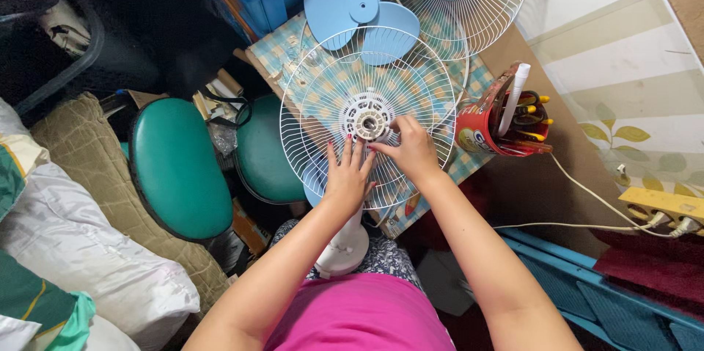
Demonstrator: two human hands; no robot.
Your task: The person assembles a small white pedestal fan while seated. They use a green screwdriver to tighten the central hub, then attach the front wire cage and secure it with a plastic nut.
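Rear fan grille is facing up toward the camera; left hand is pressing it with fingers spread flat, right hand is pinching its white hub.

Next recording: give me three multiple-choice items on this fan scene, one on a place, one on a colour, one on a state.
1. Where does the blue fan blade lie?
A. on the checked table beyond the wire guard
B. on the green stool
C. in the red tin

2. What colour are the two round stool seats?
A. red
B. green
C. yellow

3. How do the hands meet the rear wire guard?
A. both off it
B. only the left on it
C. both on it, near its hub

Answers:
1 A: it rests on the table past the guard.
2 B: both seats are green.
3 C: left hand lies flat on the wires, right hand fingers at the hub.
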